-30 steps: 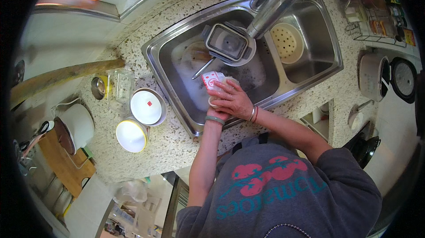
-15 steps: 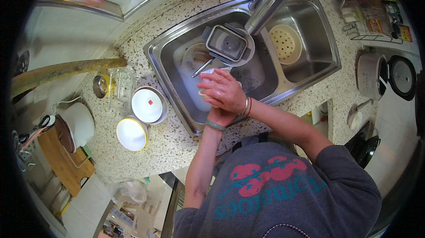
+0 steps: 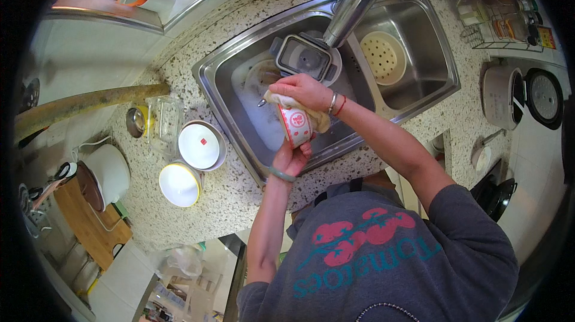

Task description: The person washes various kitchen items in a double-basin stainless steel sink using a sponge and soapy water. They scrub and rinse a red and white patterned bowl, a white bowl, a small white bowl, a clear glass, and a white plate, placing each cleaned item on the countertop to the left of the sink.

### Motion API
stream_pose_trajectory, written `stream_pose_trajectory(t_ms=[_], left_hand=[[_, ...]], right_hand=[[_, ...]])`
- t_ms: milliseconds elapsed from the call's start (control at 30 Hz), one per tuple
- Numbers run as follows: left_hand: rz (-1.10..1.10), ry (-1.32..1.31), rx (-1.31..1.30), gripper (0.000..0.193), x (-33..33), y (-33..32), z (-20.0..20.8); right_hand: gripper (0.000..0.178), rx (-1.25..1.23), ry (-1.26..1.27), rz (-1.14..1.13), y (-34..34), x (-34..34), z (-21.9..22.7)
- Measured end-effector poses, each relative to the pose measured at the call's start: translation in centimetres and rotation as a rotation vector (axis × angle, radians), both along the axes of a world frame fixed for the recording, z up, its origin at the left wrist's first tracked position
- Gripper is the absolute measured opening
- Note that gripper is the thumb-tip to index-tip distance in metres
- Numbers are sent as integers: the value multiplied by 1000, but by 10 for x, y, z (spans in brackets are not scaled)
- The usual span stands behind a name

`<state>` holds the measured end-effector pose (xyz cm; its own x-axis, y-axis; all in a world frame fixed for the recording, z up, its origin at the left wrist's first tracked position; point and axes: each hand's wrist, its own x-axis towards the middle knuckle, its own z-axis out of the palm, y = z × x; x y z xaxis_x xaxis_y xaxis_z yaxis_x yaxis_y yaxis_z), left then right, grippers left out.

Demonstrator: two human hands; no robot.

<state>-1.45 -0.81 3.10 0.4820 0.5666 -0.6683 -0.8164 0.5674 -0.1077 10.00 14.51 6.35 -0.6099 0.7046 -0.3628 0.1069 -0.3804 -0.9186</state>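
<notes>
Over the left basin of the steel sink [image 3: 206, 73], a white bowl [image 3: 296, 124] with red patterns is tilted on its side. My left hand [image 3: 291, 157] grips the bowl from below by its near side. Bunched in my right hand [image 3: 304, 90] is a cream cloth [image 3: 321, 121], pressed against the bowl's rim and far side. Just beyond my hands, a clear rectangular container lid [image 3: 305, 58] with a grey rim rests on dishes under the faucet. Soapy water [image 3: 251, 112] lies in the basin, with a submerged dish blurred by suds.
A chrome faucet [image 3: 353, 8] reaches over the sink. In the right basin sits a cream colander [image 3: 382, 58]. Left of the sink stand a white bowl [image 3: 199, 145], a yellow-rimmed bowl [image 3: 179, 184] and a clear plastic container [image 3: 166, 120]. A rice cooker [image 3: 502, 97] is at the right.
The bowl has come into view, turned with its patterned side showing. My right hand has moved up and right with the cloth; my left hand is now visible beneath the bowl.
</notes>
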Motion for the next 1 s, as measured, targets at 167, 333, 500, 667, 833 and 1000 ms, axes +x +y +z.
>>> stream_pose_trajectory(t_ms=[167, 333, 500, 667, 833, 1000], left_hand=[[-118, 2, 133, 35, -9, 1, 5], [-267, 146, 207, 37, -12, 9, 18], [-303, 115, 258, 46, -11, 20, 28], [-209, -112, 225, 46, -14, 17, 8], [-205, -24, 68, 47, -15, 22, 20], [-435, -240, 235, 42, -39, 11, 17]], right_hand=[[34, -546, 279, 11, 10, 13, -16], [40, -722, 533, -15, -2, 23, -14], [40, -937, 650, -156, -25, 24, -38], [33, -920, 780, -332, -42, 22, -48], [25, -764, 855, -223, -18, 20, -29], [27, -324, 279, -89, 6, 29, 8]])
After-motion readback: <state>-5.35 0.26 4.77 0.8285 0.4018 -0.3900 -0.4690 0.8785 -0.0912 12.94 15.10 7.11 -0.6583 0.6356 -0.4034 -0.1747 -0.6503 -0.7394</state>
